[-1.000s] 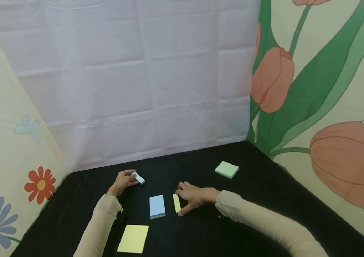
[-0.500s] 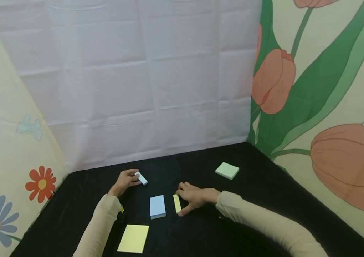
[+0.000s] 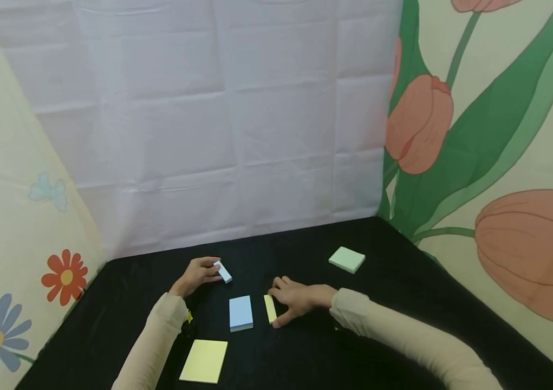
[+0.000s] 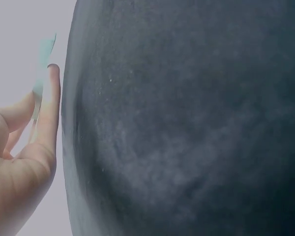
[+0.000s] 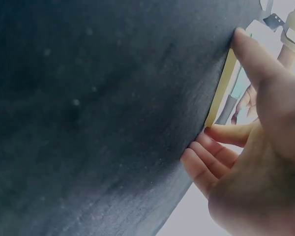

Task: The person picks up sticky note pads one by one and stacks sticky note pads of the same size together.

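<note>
My left hand [image 3: 200,275] pinches a small, narrow pale-blue sticky-note pad [image 3: 223,272] between thumb and fingers. In the left wrist view that pad [image 4: 44,56] stands out beyond the fingertips, partly covered by them. Over the black table, my right hand [image 3: 298,298] holds a narrow yellow sticky-note pad [image 3: 270,309] by its two ends. The right wrist view shows thumb and forefinger at opposite ends of the yellow pad [image 5: 222,88], which lies along the dark cloth. Between the hands lies a thicker blue sticky-note pad [image 3: 241,311], touched by neither.
A large square yellow sticky-note pad [image 3: 204,361] lies at the near left. Farther back on the right sits a pale-green pad [image 3: 347,259]. Black cloth [image 3: 300,238] covers the table, with a white sheet [image 3: 183,119] behind it and printed flower curtains on both sides.
My left hand has shifted a little to the right with the narrow pale-blue pad. The right hand stays in place on the narrow yellow pad. The head view has turned slightly.
</note>
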Tool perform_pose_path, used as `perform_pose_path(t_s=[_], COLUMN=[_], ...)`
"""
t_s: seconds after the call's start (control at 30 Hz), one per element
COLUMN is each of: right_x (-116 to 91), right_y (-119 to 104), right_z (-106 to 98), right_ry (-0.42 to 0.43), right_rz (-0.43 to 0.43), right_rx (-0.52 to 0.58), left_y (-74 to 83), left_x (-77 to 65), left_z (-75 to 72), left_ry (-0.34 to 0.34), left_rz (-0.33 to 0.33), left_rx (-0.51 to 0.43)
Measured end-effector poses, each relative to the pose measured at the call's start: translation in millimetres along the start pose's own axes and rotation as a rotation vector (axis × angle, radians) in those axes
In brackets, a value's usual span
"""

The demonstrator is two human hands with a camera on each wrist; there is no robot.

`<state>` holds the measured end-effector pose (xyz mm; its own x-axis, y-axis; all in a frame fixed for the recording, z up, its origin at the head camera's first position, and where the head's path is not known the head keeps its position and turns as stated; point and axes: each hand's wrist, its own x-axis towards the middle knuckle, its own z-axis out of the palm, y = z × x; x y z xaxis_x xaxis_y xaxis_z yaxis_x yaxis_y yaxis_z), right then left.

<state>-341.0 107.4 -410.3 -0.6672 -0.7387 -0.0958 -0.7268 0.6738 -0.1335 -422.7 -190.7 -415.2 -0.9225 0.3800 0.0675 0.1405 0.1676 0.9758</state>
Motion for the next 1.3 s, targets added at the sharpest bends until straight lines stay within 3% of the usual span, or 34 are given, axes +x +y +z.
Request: perform_pose_path(t_s=[0.4,0.67,1.3], right_x=[0,1,-2], right_y=[5,7,2], right_z=[1,1,0], right_ry=[0.0,-0.004,0.016], right_rz=[-0.023,-0.018,-0.004], right_rx=[0.013,0.049,0.034], left_y=[-5.8,-2.4,0.7], left_x=[7.7,7.9,13.6], left_z=[5.0,10.3,29.3], left_ry=[-0.008,-0.029,-0.163], left_rz=[0.018,0.012,0.039], left_rx=[0.055,0.034,0.06])
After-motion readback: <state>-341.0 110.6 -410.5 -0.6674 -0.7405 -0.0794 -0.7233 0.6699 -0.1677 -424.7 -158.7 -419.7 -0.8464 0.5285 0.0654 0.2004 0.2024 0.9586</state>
